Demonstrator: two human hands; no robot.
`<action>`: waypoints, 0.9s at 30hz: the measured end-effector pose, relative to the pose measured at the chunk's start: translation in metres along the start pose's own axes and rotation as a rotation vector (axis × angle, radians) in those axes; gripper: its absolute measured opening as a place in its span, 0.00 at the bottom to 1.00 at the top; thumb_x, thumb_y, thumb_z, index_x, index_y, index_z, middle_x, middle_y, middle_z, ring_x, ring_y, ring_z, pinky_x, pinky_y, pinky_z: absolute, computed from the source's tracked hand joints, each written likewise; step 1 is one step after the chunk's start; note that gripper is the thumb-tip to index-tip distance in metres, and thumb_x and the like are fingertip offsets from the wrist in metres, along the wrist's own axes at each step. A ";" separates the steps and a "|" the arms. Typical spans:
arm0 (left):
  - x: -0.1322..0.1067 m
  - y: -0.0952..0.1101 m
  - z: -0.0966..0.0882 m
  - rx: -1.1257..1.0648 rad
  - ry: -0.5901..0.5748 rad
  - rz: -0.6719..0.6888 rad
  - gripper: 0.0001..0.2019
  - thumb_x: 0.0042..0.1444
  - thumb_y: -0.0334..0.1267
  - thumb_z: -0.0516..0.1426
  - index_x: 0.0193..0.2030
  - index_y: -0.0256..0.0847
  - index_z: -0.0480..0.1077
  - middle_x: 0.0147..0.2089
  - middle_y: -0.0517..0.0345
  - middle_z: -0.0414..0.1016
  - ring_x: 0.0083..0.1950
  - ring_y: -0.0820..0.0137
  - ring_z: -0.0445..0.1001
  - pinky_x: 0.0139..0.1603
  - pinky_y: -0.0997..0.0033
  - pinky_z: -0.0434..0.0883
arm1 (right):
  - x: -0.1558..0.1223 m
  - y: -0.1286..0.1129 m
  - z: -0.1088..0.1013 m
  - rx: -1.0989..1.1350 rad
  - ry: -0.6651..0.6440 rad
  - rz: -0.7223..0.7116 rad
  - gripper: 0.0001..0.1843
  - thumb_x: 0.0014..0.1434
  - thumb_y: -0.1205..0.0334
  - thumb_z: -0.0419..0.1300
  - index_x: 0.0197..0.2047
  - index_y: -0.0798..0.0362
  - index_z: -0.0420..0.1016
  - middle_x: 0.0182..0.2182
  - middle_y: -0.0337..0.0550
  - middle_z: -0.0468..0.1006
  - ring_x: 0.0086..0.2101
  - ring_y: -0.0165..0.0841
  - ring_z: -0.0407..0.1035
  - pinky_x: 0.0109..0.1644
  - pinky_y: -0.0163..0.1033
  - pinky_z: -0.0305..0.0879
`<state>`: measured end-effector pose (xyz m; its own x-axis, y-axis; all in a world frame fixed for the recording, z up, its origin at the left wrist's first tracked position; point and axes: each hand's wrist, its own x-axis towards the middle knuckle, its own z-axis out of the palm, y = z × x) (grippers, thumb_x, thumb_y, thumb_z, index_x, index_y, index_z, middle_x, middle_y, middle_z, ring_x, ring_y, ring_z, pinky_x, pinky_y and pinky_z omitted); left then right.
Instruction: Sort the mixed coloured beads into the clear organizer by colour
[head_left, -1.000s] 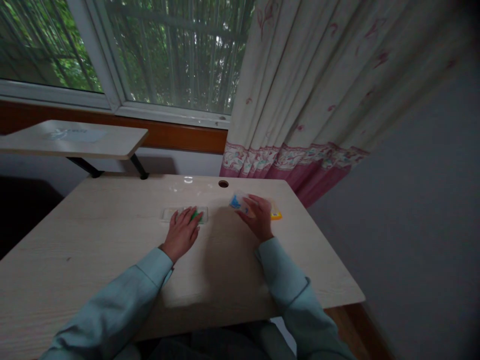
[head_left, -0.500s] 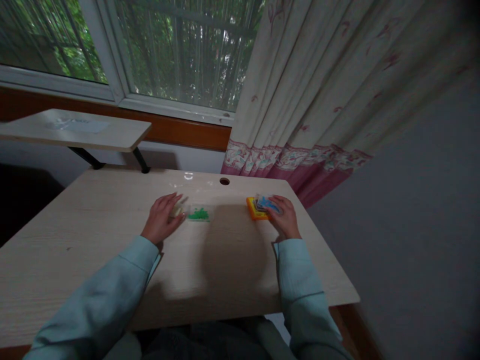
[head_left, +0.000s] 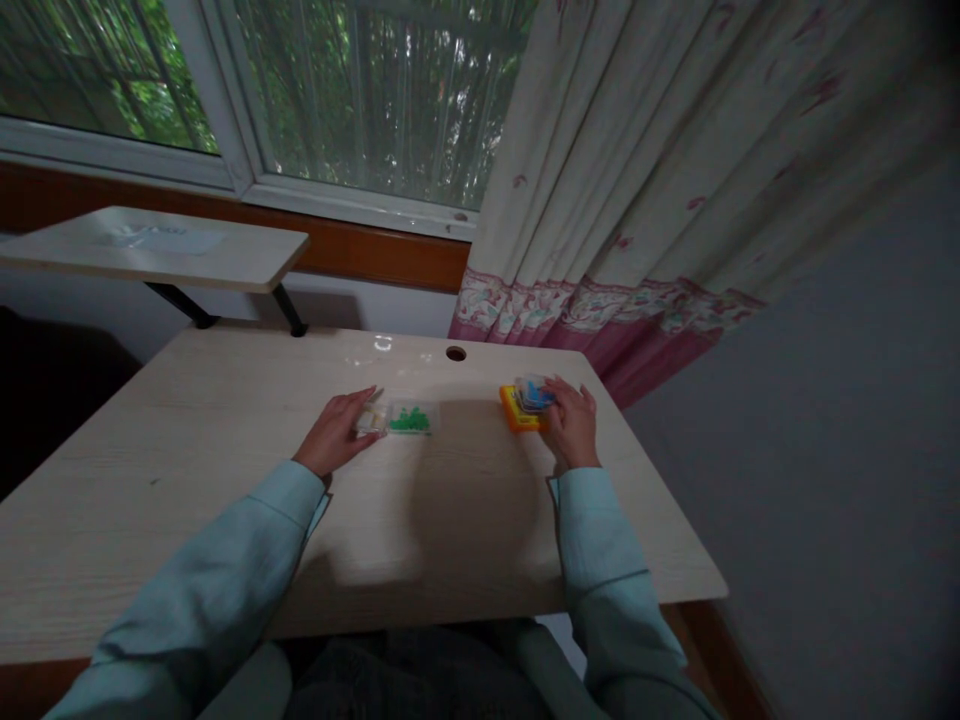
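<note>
On a light wooden desk (head_left: 225,480) lies a small clear box (head_left: 405,418) with green bits in it. My left hand (head_left: 334,435) rests flat on the desk with its fingers stretched out, the tips touching the box's left end. To the right, my right hand (head_left: 571,425) has its fingers curled on a small clear box with blue bits (head_left: 532,392), which sits on top of an orange box (head_left: 516,410).
A cable hole (head_left: 455,353) sits near the desk's far edge. A second, higher desk (head_left: 150,250) stands at the back left under the window (head_left: 337,100). A flowered curtain (head_left: 637,170) hangs at the right; the desk's right edge drops to the floor.
My left hand slid off the green box to its left end. My right hand carried the blue box to the right and set it on the orange box.
</note>
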<state>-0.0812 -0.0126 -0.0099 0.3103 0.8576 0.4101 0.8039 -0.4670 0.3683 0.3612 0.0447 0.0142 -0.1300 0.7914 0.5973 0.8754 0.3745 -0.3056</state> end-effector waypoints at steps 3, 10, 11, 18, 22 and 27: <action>0.000 0.005 0.002 -0.003 -0.009 0.010 0.36 0.59 0.54 0.55 0.69 0.41 0.53 0.64 0.45 0.65 0.61 0.56 0.66 0.62 0.54 0.63 | 0.000 0.003 0.003 0.032 0.002 0.004 0.22 0.54 0.70 0.48 0.49 0.51 0.73 0.55 0.46 0.75 0.60 0.37 0.64 0.67 0.57 0.49; 0.000 0.001 -0.003 -0.022 -0.055 0.055 0.37 0.59 0.54 0.56 0.70 0.41 0.51 0.63 0.45 0.66 0.61 0.57 0.66 0.61 0.57 0.63 | 0.000 -0.041 0.002 0.103 0.126 -0.092 0.20 0.60 0.69 0.46 0.49 0.48 0.73 0.54 0.48 0.72 0.62 0.42 0.57 0.70 0.60 0.43; 0.000 -0.002 -0.006 -0.019 -0.075 0.068 0.37 0.58 0.55 0.56 0.70 0.41 0.51 0.63 0.45 0.66 0.61 0.57 0.66 0.61 0.57 0.63 | -0.002 -0.056 0.007 0.116 0.105 -0.134 0.19 0.61 0.67 0.47 0.50 0.48 0.73 0.53 0.48 0.73 0.60 0.42 0.59 0.69 0.59 0.46; -0.001 -0.018 -0.016 -0.003 -0.108 0.034 0.39 0.56 0.58 0.56 0.70 0.43 0.52 0.56 0.47 0.73 0.53 0.58 0.71 0.56 0.58 0.66 | -0.031 -0.152 0.072 0.049 -0.340 -0.443 0.30 0.63 0.51 0.54 0.67 0.49 0.59 0.69 0.50 0.51 0.68 0.43 0.43 0.70 0.54 0.43; -0.001 -0.017 -0.017 -0.027 -0.098 0.011 0.38 0.56 0.58 0.57 0.69 0.44 0.55 0.54 0.48 0.73 0.52 0.57 0.70 0.55 0.57 0.67 | -0.032 -0.158 0.083 -0.015 -0.391 -0.354 0.31 0.64 0.45 0.52 0.68 0.43 0.57 0.70 0.48 0.48 0.69 0.46 0.40 0.69 0.59 0.41; -0.001 -0.015 -0.016 -0.038 -0.069 0.014 0.37 0.56 0.58 0.56 0.68 0.43 0.57 0.54 0.47 0.73 0.52 0.58 0.71 0.55 0.57 0.68 | -0.032 -0.150 0.079 0.028 -0.408 -0.325 0.25 0.64 0.47 0.53 0.63 0.40 0.65 0.65 0.47 0.61 0.64 0.44 0.54 0.66 0.57 0.50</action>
<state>-0.1016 -0.0093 -0.0028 0.3565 0.8630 0.3579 0.7796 -0.4859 0.3950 0.1977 0.0017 -0.0172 -0.5684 0.7541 0.3290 0.7477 0.6403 -0.1760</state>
